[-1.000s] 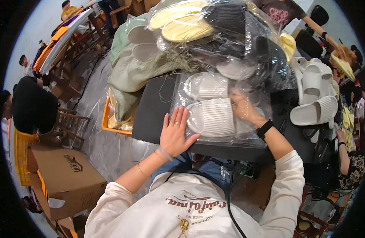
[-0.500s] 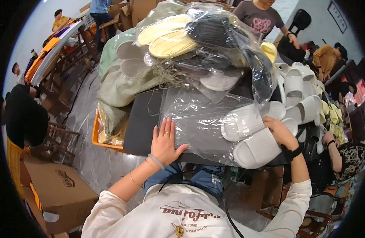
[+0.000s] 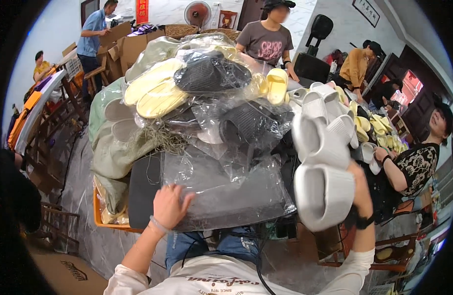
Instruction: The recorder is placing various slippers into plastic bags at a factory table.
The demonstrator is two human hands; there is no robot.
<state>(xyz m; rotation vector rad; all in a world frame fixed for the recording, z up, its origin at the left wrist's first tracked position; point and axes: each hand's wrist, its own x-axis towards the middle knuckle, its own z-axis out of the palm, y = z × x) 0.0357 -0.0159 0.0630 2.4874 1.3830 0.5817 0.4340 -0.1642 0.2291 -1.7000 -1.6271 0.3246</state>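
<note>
A pair of light grey slide sandals (image 3: 325,184) is in my right hand (image 3: 360,189), held up past the right end of the dark board, soles away from me. The fingers are mostly hidden behind the sandals, which are slightly smeared by motion. My left hand (image 3: 170,206) rests at the near left part of a clear plastic bag (image 3: 226,196), thumb apart and fingers slightly bent, not gripping anything I can see. The bag lies flat on the dark grey board (image 3: 143,189) with no sandals inside.
Bagged yellow slides (image 3: 157,93) and black slides (image 3: 211,71) are heaped on sacks beyond the board. Loose grey slides (image 3: 320,105) pile up at the right. An orange crate (image 3: 99,206) stands under the left side. Co-workers stand behind the heap and sit at the right.
My right hand has lifted the grey sandals off the plastic bag and tipped them up at the right. My left hand stays by the bag, its fingers more bent. The view has tilted up.
</note>
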